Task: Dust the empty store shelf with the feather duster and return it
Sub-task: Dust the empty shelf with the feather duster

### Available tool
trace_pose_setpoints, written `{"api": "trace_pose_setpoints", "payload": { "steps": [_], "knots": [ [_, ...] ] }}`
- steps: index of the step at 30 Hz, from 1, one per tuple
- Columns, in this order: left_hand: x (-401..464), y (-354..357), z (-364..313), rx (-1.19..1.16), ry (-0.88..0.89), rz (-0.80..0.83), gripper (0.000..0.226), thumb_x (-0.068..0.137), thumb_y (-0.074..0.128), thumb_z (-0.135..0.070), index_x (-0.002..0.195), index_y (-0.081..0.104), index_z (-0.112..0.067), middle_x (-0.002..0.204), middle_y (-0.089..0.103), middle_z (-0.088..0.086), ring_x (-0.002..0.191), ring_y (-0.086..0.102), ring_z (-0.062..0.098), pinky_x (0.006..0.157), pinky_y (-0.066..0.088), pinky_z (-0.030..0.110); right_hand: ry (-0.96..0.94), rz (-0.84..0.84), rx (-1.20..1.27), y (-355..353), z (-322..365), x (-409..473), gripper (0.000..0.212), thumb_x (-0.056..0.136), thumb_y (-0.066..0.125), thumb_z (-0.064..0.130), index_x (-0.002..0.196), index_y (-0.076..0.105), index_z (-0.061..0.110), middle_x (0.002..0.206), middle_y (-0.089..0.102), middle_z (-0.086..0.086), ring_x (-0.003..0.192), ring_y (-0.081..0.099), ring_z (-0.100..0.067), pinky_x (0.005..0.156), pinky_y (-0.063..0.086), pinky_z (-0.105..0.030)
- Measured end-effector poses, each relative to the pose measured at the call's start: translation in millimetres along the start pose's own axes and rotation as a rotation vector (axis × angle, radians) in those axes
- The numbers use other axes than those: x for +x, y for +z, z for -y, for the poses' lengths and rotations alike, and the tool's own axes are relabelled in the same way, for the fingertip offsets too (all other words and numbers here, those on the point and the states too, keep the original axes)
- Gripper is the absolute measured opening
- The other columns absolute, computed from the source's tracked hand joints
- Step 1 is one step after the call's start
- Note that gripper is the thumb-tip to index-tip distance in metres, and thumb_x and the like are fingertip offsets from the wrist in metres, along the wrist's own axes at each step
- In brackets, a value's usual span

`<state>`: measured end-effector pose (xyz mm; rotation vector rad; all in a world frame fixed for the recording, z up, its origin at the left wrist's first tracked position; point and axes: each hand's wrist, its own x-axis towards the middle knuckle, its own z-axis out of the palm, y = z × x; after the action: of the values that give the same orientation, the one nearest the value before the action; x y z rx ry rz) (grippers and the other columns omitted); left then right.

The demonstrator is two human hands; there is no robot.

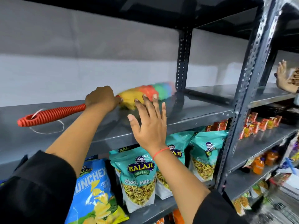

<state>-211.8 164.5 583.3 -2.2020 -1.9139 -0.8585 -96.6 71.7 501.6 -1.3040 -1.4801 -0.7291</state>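
A feather duster with a rainbow head and a ribbed red handle lies low across the bare grey metal shelf. My left hand is closed around the handle just behind the head, whose blurred far end reaches the perforated back upright. My right hand hovers open in front of the shelf edge, fingers spread, holding nothing. A white loop of string trails from the handle's end.
Below the grey shelf stand teal Balaji snack bags and a blue chip bag. A dark upright divides off the right bay, which holds small red packets and orange bottles. Another person's hand shows at the far right.
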Motion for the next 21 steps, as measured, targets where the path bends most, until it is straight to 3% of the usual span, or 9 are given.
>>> {"api": "trace_pose_setpoints", "payload": {
  "steps": [2, 7, 13, 17, 21],
  "knots": [
    [-6, -7, 1, -0.019, 0.017, 0.033, 0.044, 0.078, 0.059, -0.057, 0.074, 0.055, -0.013, 0.094, 0.068, 0.012, 0.073, 0.055, 0.030, 0.061, 0.038, 0.031, 0.004, -0.010, 0.009, -1, 1, 0, 0.048, 0.088, 0.040, 0.040, 0.121, 0.057, 0.009, 0.133, 0.052, -0.016, 0.133, 0.032, -0.036, 0.109, 0.017, -0.053],
    [-33, -46, -7, -0.066, 0.154, 0.123, 0.046, 0.071, 0.063, -0.061, 0.081, 0.071, -0.016, 0.094, 0.070, 0.010, 0.085, 0.061, 0.031, 0.071, 0.048, 0.034, 0.056, -0.088, -0.033, -25, -21, -13, 0.052, 0.090, 0.042, 0.038, 0.132, 0.045, 0.006, 0.140, 0.041, -0.022, 0.134, 0.024, -0.037, 0.111, 0.013, -0.053],
    [-101, -84, -29, -0.053, 0.393, -0.115, 0.044, 0.064, 0.064, -0.066, 0.080, 0.073, -0.026, 0.085, 0.070, 0.012, 0.076, 0.060, 0.034, 0.061, 0.040, 0.031, 0.138, -0.407, -0.062, -86, -45, -23, 0.053, 0.096, 0.024, 0.046, 0.131, 0.035, 0.007, 0.137, 0.039, -0.025, 0.132, 0.020, -0.036, 0.108, 0.007, -0.057],
    [-125, -85, -38, -0.098, 0.485, -0.104, 0.040, 0.064, 0.065, -0.065, 0.063, 0.065, -0.025, 0.067, 0.064, 0.012, 0.066, 0.059, 0.033, 0.058, 0.042, 0.032, 0.124, -0.559, -0.137, -119, -47, -27, 0.055, 0.097, 0.023, 0.045, 0.132, 0.039, 0.005, 0.136, 0.036, -0.014, 0.132, 0.018, -0.040, 0.110, 0.008, -0.056],
    [-134, -76, -25, -0.229, 0.579, -0.036, 0.045, 0.058, 0.060, -0.068, 0.043, 0.044, -0.028, 0.057, 0.059, 0.018, 0.060, 0.059, 0.037, 0.064, 0.053, 0.044, 0.183, -0.514, -0.218, -133, -48, -45, 0.057, 0.096, 0.022, 0.046, 0.129, 0.041, 0.004, 0.134, 0.037, -0.016, 0.133, 0.016, -0.031, 0.113, 0.003, -0.046]
  ]
}}
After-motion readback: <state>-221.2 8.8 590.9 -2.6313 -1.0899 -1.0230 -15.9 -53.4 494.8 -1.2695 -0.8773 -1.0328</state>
